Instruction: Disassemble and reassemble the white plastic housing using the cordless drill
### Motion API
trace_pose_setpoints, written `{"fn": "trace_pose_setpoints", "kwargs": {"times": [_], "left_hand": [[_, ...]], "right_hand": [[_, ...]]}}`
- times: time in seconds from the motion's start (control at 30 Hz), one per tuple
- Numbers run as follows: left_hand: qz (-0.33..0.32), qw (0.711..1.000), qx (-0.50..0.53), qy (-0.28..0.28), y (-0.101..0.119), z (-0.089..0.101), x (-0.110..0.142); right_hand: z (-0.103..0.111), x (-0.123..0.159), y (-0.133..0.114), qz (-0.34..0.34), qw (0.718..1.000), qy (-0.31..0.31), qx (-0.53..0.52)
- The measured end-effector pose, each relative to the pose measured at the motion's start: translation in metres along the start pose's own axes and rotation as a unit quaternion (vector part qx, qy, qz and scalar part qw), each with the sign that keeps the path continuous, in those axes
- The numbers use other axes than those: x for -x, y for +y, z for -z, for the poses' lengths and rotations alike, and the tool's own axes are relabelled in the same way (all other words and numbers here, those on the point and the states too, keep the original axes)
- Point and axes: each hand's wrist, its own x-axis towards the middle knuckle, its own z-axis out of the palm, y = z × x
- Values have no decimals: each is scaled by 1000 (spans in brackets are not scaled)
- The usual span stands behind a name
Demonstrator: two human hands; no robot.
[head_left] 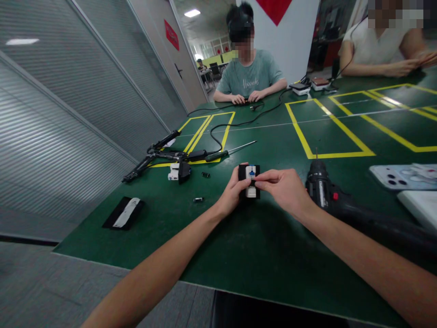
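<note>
My left hand is closed around a small black-and-white part with a blue piece on its upper half, held just above the green table. With thumb and forefinger pinched together, my right hand touches the right side of that part; whatever lies between the fingertips is hidden. A black power drill lies by my right wrist, partly behind the forearm. Left of my hands are two tiny black-and-silver pieces and a white-and-black block. Farther left lies a flat black piece with a white strip.
Behind the block are a black folding stand, a screwdriver and a black cable. A phone and a white box-like object lie at right. Yellow tape marks the table. Two people sit across.
</note>
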Motion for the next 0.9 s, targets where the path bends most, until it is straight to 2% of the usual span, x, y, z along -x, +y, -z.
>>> {"fn": "trace_pose_setpoints", "kwargs": {"times": [0.1,0.23,0.43,0.53,0.7,0.9], "left_hand": [[14,1000,17,-7,2,0,1],[26,998,63,-2,5,-2,0],[19,1000,15,13,5,0,-2],[25,1000,5,-7,2,-2,1],[33,998,33,-50,1,-7,9],[68,995,39,-55,4,-9,12]], "right_hand": [[-2,5,-2,5,1000,9,9],[-3,8,-8,69,996,4,56],[0,20,-12,171,977,-33,125],[4,30,-7,208,959,-48,185],[8,41,-1,234,946,-48,218],[10,42,1,247,937,-64,237]]}}
